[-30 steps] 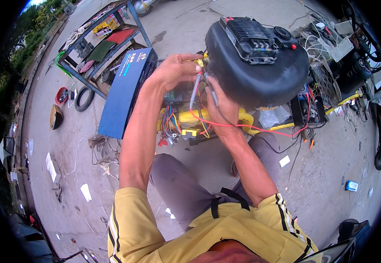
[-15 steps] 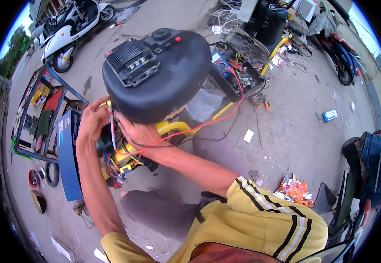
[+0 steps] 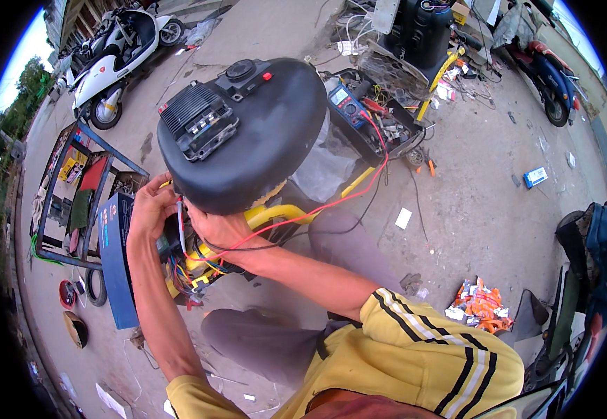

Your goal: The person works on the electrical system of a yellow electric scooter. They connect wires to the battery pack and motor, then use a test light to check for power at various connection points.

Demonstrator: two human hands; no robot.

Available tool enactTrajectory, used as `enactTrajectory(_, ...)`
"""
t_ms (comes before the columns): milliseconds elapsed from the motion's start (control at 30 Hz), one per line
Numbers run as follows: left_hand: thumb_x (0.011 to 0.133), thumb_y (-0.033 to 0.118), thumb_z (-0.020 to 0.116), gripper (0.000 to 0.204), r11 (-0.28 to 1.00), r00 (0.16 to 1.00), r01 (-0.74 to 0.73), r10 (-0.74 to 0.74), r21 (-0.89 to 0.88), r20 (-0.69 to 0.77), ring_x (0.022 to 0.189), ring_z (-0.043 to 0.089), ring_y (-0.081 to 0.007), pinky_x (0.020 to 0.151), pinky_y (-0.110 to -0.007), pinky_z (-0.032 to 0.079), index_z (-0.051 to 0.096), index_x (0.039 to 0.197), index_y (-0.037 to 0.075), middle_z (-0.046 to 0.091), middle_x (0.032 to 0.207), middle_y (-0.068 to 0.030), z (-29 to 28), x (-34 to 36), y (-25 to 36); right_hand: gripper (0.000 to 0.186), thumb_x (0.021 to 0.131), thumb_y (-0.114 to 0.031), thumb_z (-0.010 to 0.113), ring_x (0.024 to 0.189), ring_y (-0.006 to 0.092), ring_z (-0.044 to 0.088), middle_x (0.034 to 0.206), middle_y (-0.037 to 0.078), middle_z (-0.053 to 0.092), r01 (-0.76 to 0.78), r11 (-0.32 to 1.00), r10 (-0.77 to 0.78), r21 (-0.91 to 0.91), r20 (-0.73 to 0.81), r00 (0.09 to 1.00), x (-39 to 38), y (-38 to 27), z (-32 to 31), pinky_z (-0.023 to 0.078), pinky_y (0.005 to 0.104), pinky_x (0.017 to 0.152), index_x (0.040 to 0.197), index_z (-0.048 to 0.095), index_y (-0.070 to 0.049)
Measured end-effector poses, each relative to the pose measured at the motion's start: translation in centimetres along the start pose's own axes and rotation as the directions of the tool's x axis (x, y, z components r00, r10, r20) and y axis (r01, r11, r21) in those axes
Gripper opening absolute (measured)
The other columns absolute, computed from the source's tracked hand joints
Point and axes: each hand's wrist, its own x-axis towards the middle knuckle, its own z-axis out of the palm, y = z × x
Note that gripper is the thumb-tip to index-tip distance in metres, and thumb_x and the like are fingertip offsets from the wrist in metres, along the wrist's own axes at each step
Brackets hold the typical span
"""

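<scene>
My left hand [image 3: 151, 209] is closed in a pinch at the near left edge of a black scooter seat [image 3: 275, 126]. A small yellow piece shows at its fingertips; its kind is hard to make out. Close beside it, my right hand [image 3: 217, 227] is closed, fingertips partly hidden under the seat's edge, at a red-and-white test probe [image 3: 180, 218]. The probe's red lead [image 3: 303, 209] and a black lead run to a blue multimeter [image 3: 346, 105]. Below the hands, a bundle of coloured wires [image 3: 184, 272] hangs by a yellow frame [image 3: 279, 213]. A finned black box [image 3: 202, 122] rests on the seat.
A tall blue box [image 3: 116, 262] stands left of my left arm, beside a metal rack [image 3: 83, 192]. Beyond the seat is a tray of tools [image 3: 387, 129]. A white scooter [image 3: 118, 66] is parked far left. Orange wrappers [image 3: 480, 305] lie at right.
The whole view has shifted slightly, with the surroundings sitting a little lower and mostly further right. Both hands remain together at the seat's edge, in nearly the same pose.
</scene>
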Motion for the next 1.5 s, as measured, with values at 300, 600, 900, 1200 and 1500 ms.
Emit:
enactTrajectory(300, 0.088, -0.01, 0.057, 0.046, 1.0, 1.0, -0.014, 0.015, -0.013, 0.025, 0.089, 0.078, -0.0167, 0.077, -0.029, 0.065, 0.063, 0.133, -0.003, 0.079, 0.109, -0.0115, 0.5, -0.6, 0.4, 0.028, 0.106, -0.01, 0.052, 0.115, 0.0432, 0.065, 0.121, 0.027, 0.067, 0.04, 0.998, -0.038, -0.04, 0.056, 0.998, -0.4, 0.4, 0.0, 0.049, 0.0523, 0.1, 0.126, 0.064, 0.005)
enactTrajectory(600, 0.091, -0.007, 0.062, 0.042, 1.0, 1.0, 0.004, -0.004, 0.029, 0.005, 0.088, 0.078, -0.0166, 0.076, -0.029, 0.065, 0.064, 0.133, -0.002, 0.079, 0.108, -0.0107, 0.1, -0.2, 0.2, 0.029, 0.108, -0.014, 0.052, 0.122, 0.0438, 0.062, 0.126, 0.027, 0.066, -0.161, 0.973, 0.129, 0.164, 0.186, 0.974, -0.4, 0.2, -0.5, 0.047, 0.0514, 0.105, 0.129, 0.064, 0.002)
enactTrajectory(900, 0.098, -0.002, 0.059, 0.037, 0.998, 0.998, 0.048, -0.046, 0.036, -0.048, 0.093, 0.076, -0.0163, 0.081, -0.029, 0.064, 0.059, 0.136, 0.0, 0.075, 0.111, -0.0077, -0.4, 0.4, -0.4, 0.035, 0.099, -0.009, 0.063, 0.085, 0.0387, 0.075, 0.1, 0.022, 0.072, 0.048, 0.998, -0.054, 0.038, 0.164, 0.985, -2.3, 0.3, -4.4, 0.06, 0.048, 0.071, 0.134, 0.063, -0.004)
enactTrajectory(1200, 0.099, -0.004, 0.058, 0.045, 0.996, 0.98, 0.071, -0.059, 0.057, -0.191, 0.102, 0.073, -0.0178, 0.086, -0.025, 0.063, 0.056, 0.144, -0.003, 0.072, 0.123, -0.0107, 0.1, 0.5, -0.7, 0.026, 0.102, -0.015, 0.065, 0.099, 0.0415, 0.071, 0.106, 0.022, 0.071, -0.217, 0.919, 0.133, 0.328, 0.26, 0.956, -4.0, 0.9, -8.5, 0.057, 0.0485, 0.087, 0.126, 0.068, -0.005)
enactTrajectory(1500, 0.099, 0.0, 0.067, 0.051, 0.998, 0.991, -0.016, 0.025, 0.066, -0.131, 0.099, 0.073, -0.0218, 0.089, -0.032, 0.063, 0.055, 0.148, -0.007, 0.07, 0.111, -0.0137, 1.5, -0.6, -0.3, 0.028, 0.107, -0.015, 0.063, 0.075, 0.0087, 0.062, 0.101, 0.008, 0.075, -0.808, 0.415, 0.524, 0.419, 0.615, 0.588, -4.0, 1.8, -16.2, 0.05, 0.0259, 0.067, 0.129, 0.07, 0.0)
